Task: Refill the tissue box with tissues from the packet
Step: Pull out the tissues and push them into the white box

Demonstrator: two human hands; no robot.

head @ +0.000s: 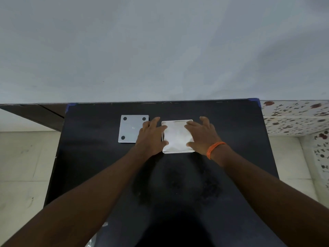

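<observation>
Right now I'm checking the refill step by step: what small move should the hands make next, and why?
Probably press the tissues flat into the open box, then reach for the base panel. Both the left hand and right hand rest on the white stack, and the grey panel with round pads lies apart, to the left.

A dark, near-black table (231, 132) stands against a pale wall, with blue tape at its two far corners. Directly on it lie a grey square panel (130, 130) with round black pads and, just beside it, an open white tissue box (176, 136).
</observation>
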